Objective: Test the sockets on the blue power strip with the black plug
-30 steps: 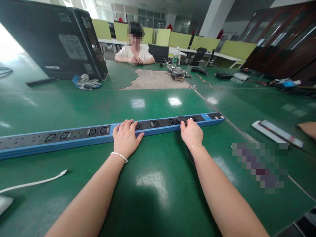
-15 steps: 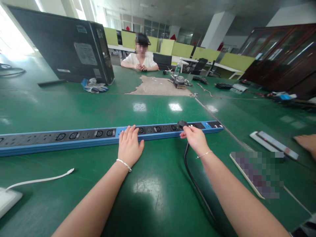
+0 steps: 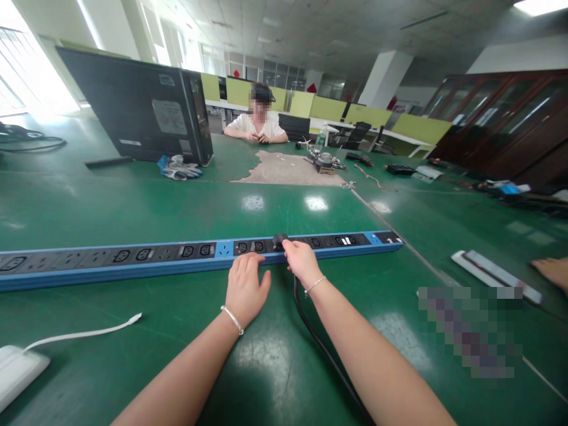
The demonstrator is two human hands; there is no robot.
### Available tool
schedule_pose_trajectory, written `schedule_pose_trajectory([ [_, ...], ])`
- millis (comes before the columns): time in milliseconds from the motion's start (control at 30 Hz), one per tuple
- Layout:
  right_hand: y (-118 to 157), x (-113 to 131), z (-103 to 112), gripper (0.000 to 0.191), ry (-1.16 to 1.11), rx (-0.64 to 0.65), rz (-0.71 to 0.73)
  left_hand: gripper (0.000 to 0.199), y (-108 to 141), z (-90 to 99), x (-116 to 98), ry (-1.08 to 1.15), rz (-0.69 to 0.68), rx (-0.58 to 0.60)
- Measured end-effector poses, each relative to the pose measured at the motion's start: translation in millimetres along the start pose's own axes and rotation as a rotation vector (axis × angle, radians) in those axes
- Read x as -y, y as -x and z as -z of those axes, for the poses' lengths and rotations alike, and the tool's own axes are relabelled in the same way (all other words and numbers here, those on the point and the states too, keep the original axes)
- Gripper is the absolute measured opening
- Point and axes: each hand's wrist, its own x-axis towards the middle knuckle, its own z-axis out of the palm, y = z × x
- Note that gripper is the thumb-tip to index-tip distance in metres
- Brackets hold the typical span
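Note:
A long blue power strip (image 3: 133, 271) with a black socket face lies across the green table. My right hand (image 3: 302, 260) grips a black plug (image 3: 279, 241) at a socket right of the blue socket block; whether its pins are inserted cannot be seen. A black cable (image 3: 322, 343) runs from below my right hand toward the bottom edge. My left hand (image 3: 247, 284) rests against the strip's near side, left of the plug, fingers on its edge and thumb apart, holding nothing.
A black computer case (image 3: 146, 112) stands back left, with gloves (image 3: 180, 168) beside it. A person (image 3: 257, 121) sits across the table. Another person's hand (image 3: 550, 272) is at the right edge. A white charger (image 3: 20, 370) lies front left.
My right hand has moved left along the strip with the plug. My left hand has slid off the strip's top to its near edge. The view has tilted up slightly.

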Motion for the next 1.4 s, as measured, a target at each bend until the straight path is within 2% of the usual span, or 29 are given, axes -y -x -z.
schedule_pose_trajectory([
  [267,-3,27,-4,0.037,0.066,0.161,-0.081,0.017,-1,0.6,6,0.043,0.018,-0.013],
  [500,-8,30,4,0.038,-0.014,0.266,-0.171,0.014,-5,-2.1,7,0.061,0.013,0.017],
  [667,-8,34,9,0.032,-0.084,0.352,-0.243,0.011,-7,-4.7,7,0.075,0.025,0.038],
  [833,-7,35,12,0.034,-0.085,0.356,-0.280,0.010,-8,-5.2,7,0.078,0.041,0.047],
  [1033,-6,42,17,0.044,0.189,0.356,-0.195,0.011,-8,-5.9,7,0.077,0.053,0.061],
  [1233,-12,45,21,0.048,0.530,0.454,0.005,0.011,-9,-5.3,7,0.083,0.049,0.052],
  [1300,-11,48,22,0.046,0.627,0.467,0.083,0.010,-9,-4.8,6,0.083,0.043,0.049],
  [1400,-9,52,20,0.031,0.742,0.446,0.196,0.009,-9,-4.5,6,0.075,0.043,0.054],
])
